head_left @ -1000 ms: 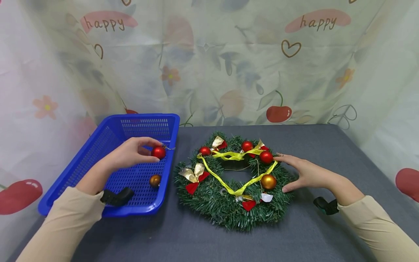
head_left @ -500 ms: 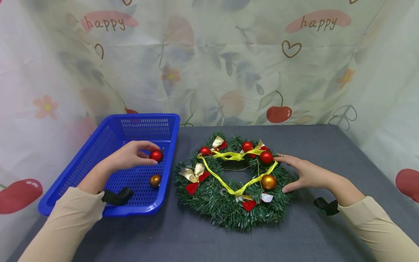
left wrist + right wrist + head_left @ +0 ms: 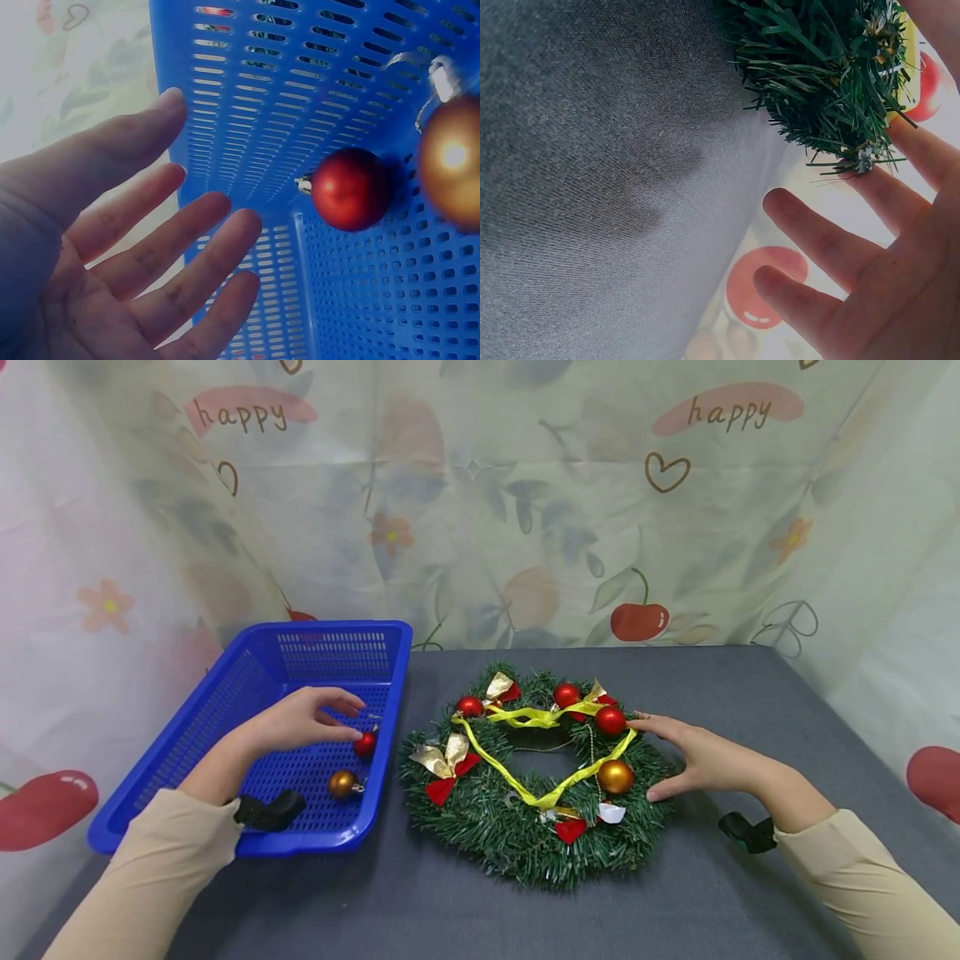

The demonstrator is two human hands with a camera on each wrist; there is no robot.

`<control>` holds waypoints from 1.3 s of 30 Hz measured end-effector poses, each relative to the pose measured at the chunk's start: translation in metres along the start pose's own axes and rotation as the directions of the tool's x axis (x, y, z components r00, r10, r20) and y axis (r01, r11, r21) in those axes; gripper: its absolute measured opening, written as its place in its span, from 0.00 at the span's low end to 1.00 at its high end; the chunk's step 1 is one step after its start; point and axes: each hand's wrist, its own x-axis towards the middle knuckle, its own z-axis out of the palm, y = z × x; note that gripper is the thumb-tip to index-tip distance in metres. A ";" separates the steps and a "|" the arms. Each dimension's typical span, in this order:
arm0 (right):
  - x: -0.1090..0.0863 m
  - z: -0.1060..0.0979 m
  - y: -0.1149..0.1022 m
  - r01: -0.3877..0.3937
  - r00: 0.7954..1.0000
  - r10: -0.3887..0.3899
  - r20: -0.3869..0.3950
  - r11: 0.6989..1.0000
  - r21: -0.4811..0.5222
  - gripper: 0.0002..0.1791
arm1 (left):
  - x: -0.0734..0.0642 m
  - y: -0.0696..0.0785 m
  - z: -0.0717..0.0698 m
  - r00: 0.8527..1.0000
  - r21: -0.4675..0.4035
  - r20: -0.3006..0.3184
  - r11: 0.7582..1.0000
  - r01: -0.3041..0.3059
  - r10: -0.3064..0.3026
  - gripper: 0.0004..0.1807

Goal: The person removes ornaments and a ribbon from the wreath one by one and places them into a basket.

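Note:
My left hand (image 3: 303, 720) hovers inside the blue plastic basket (image 3: 247, 647), fingers spread and holding nothing. Below its fingertips a red Christmas ball (image 3: 351, 189) lies on the basket floor by the right wall. A gold Christmas ball (image 3: 343, 784) sits beside it, nearer the basket's front. To the right, a green wreath (image 3: 517, 843) rests on the table, with red balls, a gold ball (image 3: 616, 777), bows and a yellow ribbon (image 3: 491, 763) on it. My right hand (image 3: 705, 756) has its extended fingers at the wreath's right edge, thumb apart from the other fingers.
The grey cloth-covered table (image 3: 750, 693) runs back to a printed curtain (image 3: 480, 510), which also hangs on both sides. Raised basket walls surround the left hand. Black straps with small devices (image 3: 273, 811) are worn at both wrists.
The left hand lowered the red ball into the basket and let it go, its fingers parting. The gold ball in the basket rolled slightly left and forward. The right hand stayed put.

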 end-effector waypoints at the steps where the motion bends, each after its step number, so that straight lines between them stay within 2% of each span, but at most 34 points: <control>1: 0.000 0.000 0.000 -0.001 1.000 0.001 0.000 1.000 0.000 0.52 | 0.000 0.000 0.000 1.000 0.005 -0.006 1.000 -0.002 0.002 0.27; 6: 0.000 0.000 0.001 -0.002 1.000 0.002 0.000 1.000 0.004 0.52 | 0.000 0.003 0.000 0.999 0.015 -0.035 1.000 -0.017 0.018 0.28; 9: 0.000 0.000 0.001 -0.001 1.000 0.001 0.001 1.000 0.003 0.52 | -0.001 0.011 -0.001 0.999 0.004 -0.042 0.999 -0.035 0.035 0.27; 13: -0.001 0.000 0.001 -0.004 1.000 0.004 0.003 1.000 0.001 0.52 | -0.005 0.031 0.001 0.994 0.004 -0.071 0.996 -0.084 0.084 0.25; 17: 0.000 -0.001 0.000 -0.004 1.000 0.004 0.002 1.000 -0.002 0.52 | -0.010 0.058 0.010 0.984 0.008 -0.096 0.989 -0.148 0.148 0.21; 25: 0.000 0.000 0.001 0.000 1.000 0.000 0.004 1.000 -0.002 0.52 | -0.010 0.102 0.045 0.965 0.023 -0.058 0.966 -0.256 0.257 0.17; 32: 0.000 0.000 0.001 -0.003 1.000 0.003 0.003 1.000 0.007 0.51 | 0.001 0.126 0.081 0.925 -0.021 0.004 0.925 -0.380 0.380 0.17; 39: -0.002 -0.003 -0.002 0.024 1.000 -0.024 0.000 1.000 0.002 0.50 | 0.022 0.150 0.122 0.910 -0.071 0.063 0.912 -0.405 0.409 0.20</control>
